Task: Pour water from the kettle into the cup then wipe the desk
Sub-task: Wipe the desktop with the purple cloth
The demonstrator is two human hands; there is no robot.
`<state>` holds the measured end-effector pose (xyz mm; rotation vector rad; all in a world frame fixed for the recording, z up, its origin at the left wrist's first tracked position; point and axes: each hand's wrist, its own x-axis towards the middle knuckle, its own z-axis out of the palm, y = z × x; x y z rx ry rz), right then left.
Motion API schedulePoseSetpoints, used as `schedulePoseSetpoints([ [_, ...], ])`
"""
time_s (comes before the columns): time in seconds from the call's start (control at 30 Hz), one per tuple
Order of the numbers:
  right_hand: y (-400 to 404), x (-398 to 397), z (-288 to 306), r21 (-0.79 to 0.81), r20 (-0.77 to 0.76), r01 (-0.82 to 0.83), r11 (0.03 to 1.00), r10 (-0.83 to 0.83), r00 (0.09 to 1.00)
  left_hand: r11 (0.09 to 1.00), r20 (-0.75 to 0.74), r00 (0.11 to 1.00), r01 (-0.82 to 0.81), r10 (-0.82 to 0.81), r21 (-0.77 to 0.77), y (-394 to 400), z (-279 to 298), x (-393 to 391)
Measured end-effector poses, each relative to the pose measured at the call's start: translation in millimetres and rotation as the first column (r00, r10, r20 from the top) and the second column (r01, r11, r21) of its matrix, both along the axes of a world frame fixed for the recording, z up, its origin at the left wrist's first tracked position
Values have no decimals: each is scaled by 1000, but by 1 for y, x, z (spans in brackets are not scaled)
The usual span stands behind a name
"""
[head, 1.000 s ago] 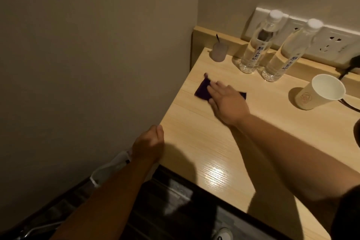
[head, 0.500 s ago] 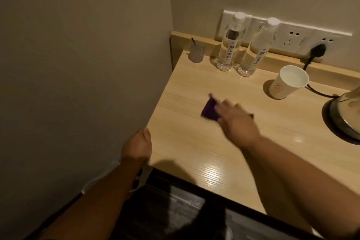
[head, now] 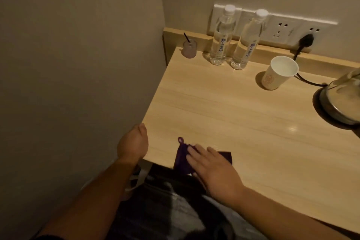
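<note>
1. The right hand [head: 212,169] lies flat, fingers spread, pressing on the purple cloth [head: 183,160] without gripping it.
2. The left hand [head: 133,143] is loosely curled at the counter's [head: 224,115] left front corner, holding nothing that I can see; the two hands are apart.
3. The cloth sits at the counter's front edge, partly overhanging it, its long side running left to right, its small loop pointing away from the person.
4. The unwiped surface lies ahead and to the right, so the next stroke likely pushes away; the right hand is already on the cloth.
5. The cup [head: 280,72] and kettle [head: 342,99] stand far right, beyond two bottles [head: 229,43].
</note>
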<state>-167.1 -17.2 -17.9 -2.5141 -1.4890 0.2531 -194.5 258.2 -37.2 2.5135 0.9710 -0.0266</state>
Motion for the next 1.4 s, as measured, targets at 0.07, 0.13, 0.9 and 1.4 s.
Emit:
schedulePoseSetpoints([
  [0.07, -14, -26, -3, -60, -14, -34, 998, 33, 999, 999, -1, 1000, 12, -12, 43, -1, -1, 1],
  [0.13, -19, -17, -1, -62, 6, -73, 995, 73, 997, 999, -10, 1000, 7, -7, 50, -1, -2, 2],
  [0.9, -38, -9, -9, 30, 20, 85, 996, -86, 996, 999, -32, 999, 5, -4, 42, 3, -5, 4],
  [1.4, -59, 218, 0, 23, 182, 511, 860, -506, 843, 998, -18, 998, -63, 63, -5, 2, -5, 4],
])
